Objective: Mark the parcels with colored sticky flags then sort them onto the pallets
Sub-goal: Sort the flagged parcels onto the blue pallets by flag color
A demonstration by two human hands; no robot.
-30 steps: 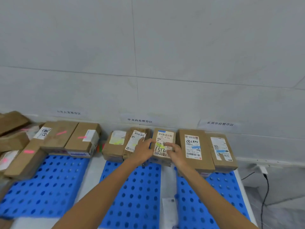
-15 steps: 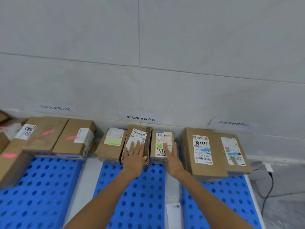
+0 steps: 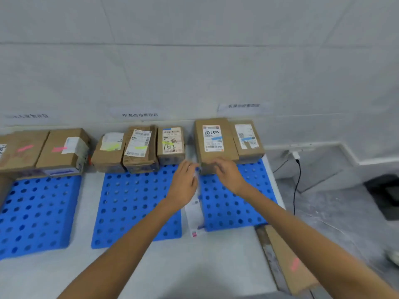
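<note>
Handwritten "1512" on label of middle-pallet parcel (image 3: 171,143), "2805" on label of large right-pallet parcel (image 3: 213,139) — wall signs (image 3: 140,115) too blurred to read

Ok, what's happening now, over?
Both empty: left hand, right hand. 1512 parcel down on middle pallet. Nothing blocking.

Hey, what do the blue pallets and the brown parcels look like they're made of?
Middle pallet: probably moulded plastic, a uniform bright blue, smooth, with regular round holes. Parcel marked 1512: apparently cardboard, matte brown with folded edges, carrying a white paper-like label. The blur hides finer texture.
</note>
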